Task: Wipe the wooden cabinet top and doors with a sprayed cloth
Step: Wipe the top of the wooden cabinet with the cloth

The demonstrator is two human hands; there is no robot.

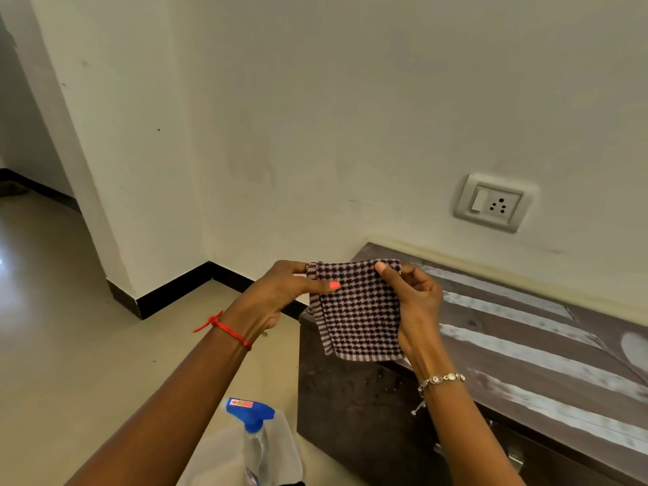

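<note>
White wall socket (492, 203) with a switch, set into the cream wall (315, 117). Down and left of the socket, black skirting (175, 292) runs along the wall's foot, meeting the pale, shiny floor (52, 327).

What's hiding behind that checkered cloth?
The wooden cabinet shows beside and below the checkered cloth; its corner right behind is covered. The left hand and right hand pinch the cloth, thumbs in front; fingertips behind are hidden.
</note>
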